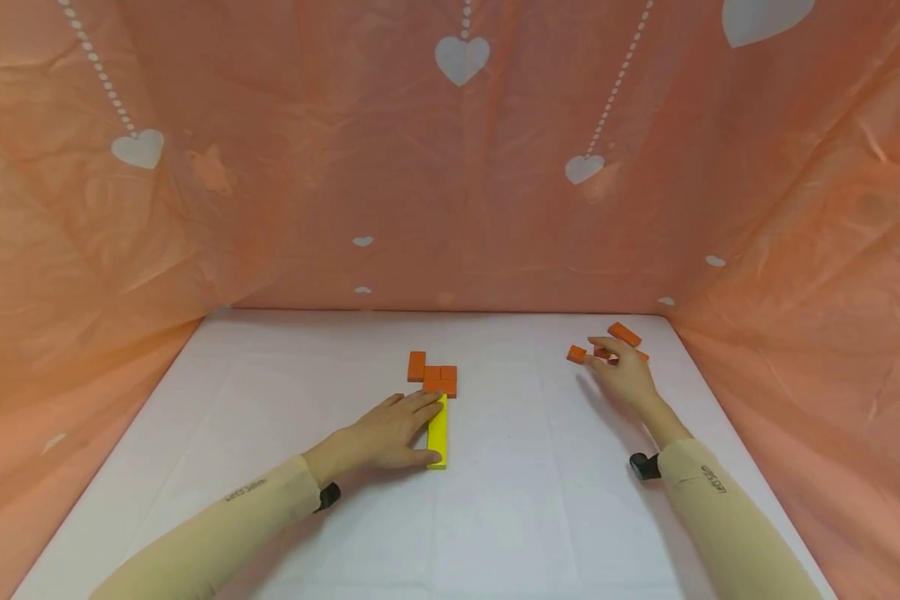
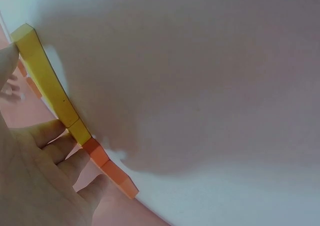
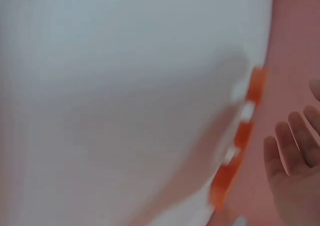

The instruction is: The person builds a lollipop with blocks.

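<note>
My left hand rests along a yellow strip of blocks, thumb by its near end and fingers by its far end. In the left wrist view, a seam divides the yellow strip, and the fairly straight fingers touch its side. Orange blocks adjoin its far end, with another orange block at their left. Over at the right, my right hand hovers above loose orange blocks, fingers extended in the right wrist view. A small orange block lies by its fingertips; others are partly hidden behind them.
One oblong orange block lies beyond the right hand, near the back right corner of the white tabletop. Orange-pink cloth with white hearts hangs behind the table and along both sides.
</note>
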The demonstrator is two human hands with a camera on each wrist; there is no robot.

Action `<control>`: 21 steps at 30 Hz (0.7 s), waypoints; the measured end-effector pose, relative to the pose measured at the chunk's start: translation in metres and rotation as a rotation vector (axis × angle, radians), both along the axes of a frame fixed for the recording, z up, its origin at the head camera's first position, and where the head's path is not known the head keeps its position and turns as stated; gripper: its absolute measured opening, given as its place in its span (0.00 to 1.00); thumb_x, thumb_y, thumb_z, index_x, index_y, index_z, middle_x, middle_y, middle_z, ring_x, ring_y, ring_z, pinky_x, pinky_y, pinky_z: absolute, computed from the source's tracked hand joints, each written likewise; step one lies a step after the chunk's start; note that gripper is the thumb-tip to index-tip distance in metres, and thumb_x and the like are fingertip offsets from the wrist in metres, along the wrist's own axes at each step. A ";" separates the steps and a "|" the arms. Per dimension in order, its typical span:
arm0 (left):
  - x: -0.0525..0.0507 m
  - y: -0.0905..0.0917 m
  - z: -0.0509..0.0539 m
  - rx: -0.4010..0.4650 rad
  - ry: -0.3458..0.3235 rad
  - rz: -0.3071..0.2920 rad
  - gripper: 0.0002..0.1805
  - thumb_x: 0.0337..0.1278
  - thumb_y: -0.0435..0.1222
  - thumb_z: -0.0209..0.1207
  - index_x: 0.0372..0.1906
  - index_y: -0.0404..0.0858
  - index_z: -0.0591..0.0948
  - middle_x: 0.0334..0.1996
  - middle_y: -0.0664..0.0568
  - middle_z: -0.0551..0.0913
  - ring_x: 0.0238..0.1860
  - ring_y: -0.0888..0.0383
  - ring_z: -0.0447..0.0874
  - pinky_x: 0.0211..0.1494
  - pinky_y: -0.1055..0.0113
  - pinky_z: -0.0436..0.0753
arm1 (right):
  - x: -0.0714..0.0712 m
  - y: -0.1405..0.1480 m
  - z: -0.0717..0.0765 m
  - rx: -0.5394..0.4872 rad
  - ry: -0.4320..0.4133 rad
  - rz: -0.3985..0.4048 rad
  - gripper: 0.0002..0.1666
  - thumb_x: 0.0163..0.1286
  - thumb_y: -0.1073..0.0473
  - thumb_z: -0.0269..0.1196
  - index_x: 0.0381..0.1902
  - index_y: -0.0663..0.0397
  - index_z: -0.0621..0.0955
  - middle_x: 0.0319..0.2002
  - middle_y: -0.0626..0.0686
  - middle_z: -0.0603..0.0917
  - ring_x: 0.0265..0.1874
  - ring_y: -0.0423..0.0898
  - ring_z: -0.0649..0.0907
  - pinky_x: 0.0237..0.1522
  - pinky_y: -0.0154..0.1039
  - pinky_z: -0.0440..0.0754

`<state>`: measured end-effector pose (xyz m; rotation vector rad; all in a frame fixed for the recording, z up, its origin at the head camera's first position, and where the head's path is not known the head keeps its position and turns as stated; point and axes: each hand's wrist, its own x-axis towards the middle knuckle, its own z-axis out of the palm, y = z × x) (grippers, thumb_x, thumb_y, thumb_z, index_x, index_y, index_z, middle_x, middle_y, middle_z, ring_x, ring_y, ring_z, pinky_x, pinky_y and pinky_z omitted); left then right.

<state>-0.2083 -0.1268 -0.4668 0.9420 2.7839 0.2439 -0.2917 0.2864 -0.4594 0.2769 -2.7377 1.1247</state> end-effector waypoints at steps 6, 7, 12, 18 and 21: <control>0.000 -0.001 0.000 -0.004 0.010 0.001 0.47 0.66 0.63 0.60 0.79 0.39 0.66 0.81 0.48 0.61 0.80 0.47 0.59 0.79 0.45 0.63 | 0.005 0.040 0.000 0.090 -0.043 -0.063 0.29 0.77 0.59 0.62 0.69 0.70 0.75 0.71 0.74 0.69 0.70 0.74 0.67 0.70 0.71 0.64; 0.000 -0.001 0.000 -0.005 0.010 0.001 0.47 0.66 0.63 0.60 0.79 0.39 0.66 0.81 0.48 0.61 0.80 0.47 0.59 0.79 0.45 0.63 | 0.006 0.046 0.000 0.092 -0.058 -0.070 0.30 0.77 0.58 0.62 0.69 0.70 0.74 0.72 0.75 0.68 0.73 0.75 0.63 0.71 0.72 0.61; 0.000 -0.002 0.000 -0.006 0.006 0.000 0.47 0.66 0.63 0.60 0.79 0.39 0.66 0.81 0.48 0.60 0.80 0.47 0.59 0.79 0.45 0.63 | 0.002 0.066 -0.002 0.128 -0.107 -0.069 0.31 0.76 0.58 0.63 0.68 0.73 0.73 0.73 0.75 0.67 0.72 0.75 0.66 0.70 0.70 0.66; 0.000 -0.002 0.000 0.001 0.002 -0.002 0.47 0.66 0.63 0.60 0.79 0.39 0.66 0.81 0.48 0.61 0.80 0.47 0.59 0.79 0.44 0.63 | -0.001 0.075 -0.004 0.270 -0.141 -0.042 0.33 0.74 0.57 0.64 0.68 0.76 0.72 0.71 0.76 0.67 0.71 0.76 0.64 0.71 0.71 0.63; 0.000 -0.001 0.000 -0.002 0.007 -0.006 0.46 0.66 0.63 0.60 0.79 0.39 0.66 0.81 0.47 0.61 0.80 0.47 0.59 0.79 0.44 0.63 | -0.001 0.075 -0.004 0.286 -0.157 -0.033 0.34 0.74 0.57 0.64 0.69 0.75 0.71 0.70 0.77 0.67 0.71 0.77 0.64 0.70 0.72 0.63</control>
